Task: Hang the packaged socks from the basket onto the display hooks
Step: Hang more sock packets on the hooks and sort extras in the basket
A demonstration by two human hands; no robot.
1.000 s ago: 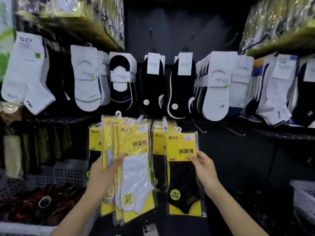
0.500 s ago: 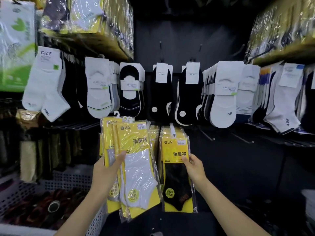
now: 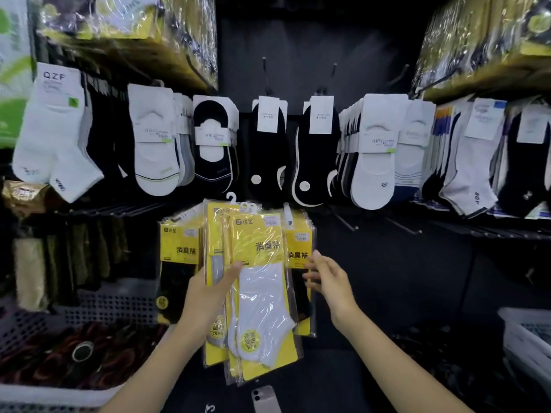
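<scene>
Nearest, at six o'clock, the left hand (image 3: 205, 296) grips a stack of yellow plastic packets of white socks (image 3: 262, 296). At its three o'clock the right hand (image 3: 331, 283) hovers empty, fingers loosely spread, beside hung yellow packets of black socks (image 3: 299, 244). Farther, at twelve, black carded socks (image 3: 269, 156) hang.

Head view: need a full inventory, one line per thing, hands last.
held sock packs: a stack, exact count unclear, yellow card, white sock in front, centre
hung sock packs: two groups, yellow with black socks, lower hooks behind the held stack
carded socks: many, white and black, upper hook row
bare hooks: at least two, dark, lower right
basket: one, pale perforated, lower left
white crate: one, white, lower right
phone: one, pale, bottom centre
left hand: grips the held sock packs
right hand: fingers spread, beside the right hung group
</scene>
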